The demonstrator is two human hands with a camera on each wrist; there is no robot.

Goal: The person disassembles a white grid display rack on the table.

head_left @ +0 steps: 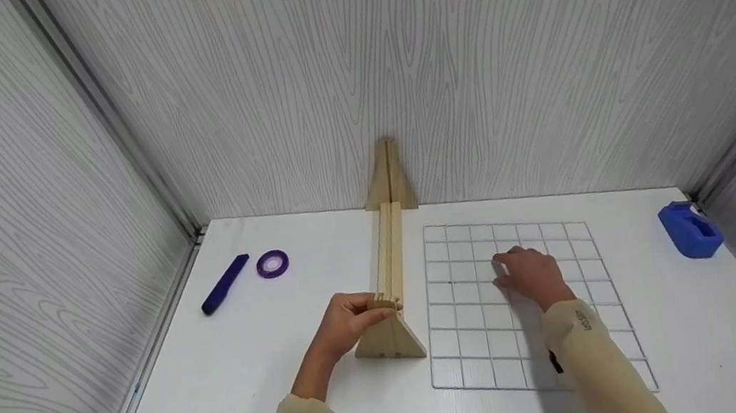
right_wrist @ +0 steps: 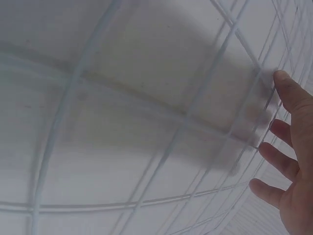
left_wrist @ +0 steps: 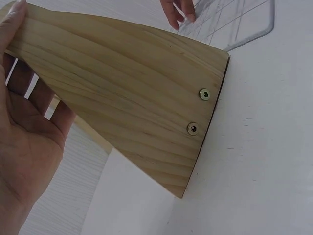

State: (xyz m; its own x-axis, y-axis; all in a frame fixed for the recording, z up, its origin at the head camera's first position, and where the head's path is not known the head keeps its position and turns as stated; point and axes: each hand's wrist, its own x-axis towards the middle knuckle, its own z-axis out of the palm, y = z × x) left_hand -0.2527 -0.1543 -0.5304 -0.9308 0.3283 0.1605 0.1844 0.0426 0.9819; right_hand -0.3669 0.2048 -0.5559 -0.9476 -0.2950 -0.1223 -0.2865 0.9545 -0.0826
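A wooden stand (head_left: 389,337) with a tapered panel at each end and a long rail between them runs from near the middle of the table to the back wall. My left hand (head_left: 347,323) grips the top of its near end panel. In the left wrist view the thumb lies on the panel's face, the other fingers are behind it, and two bolts (left_wrist: 204,94) show near its base. My right hand (head_left: 534,277) is over a white wire grid (head_left: 451,283) lying to the right of the stand. Its fingers are spread and loosely bent, the fingertips close over the wires.
On the left of the table lie a dark purple utility knife (head_left: 226,285) and a purple roll of tape (head_left: 272,264). A blue plastic holder (head_left: 691,229) stands at the far right. Wood-grain panels (head_left: 449,65) wall in the table at the back and sides.
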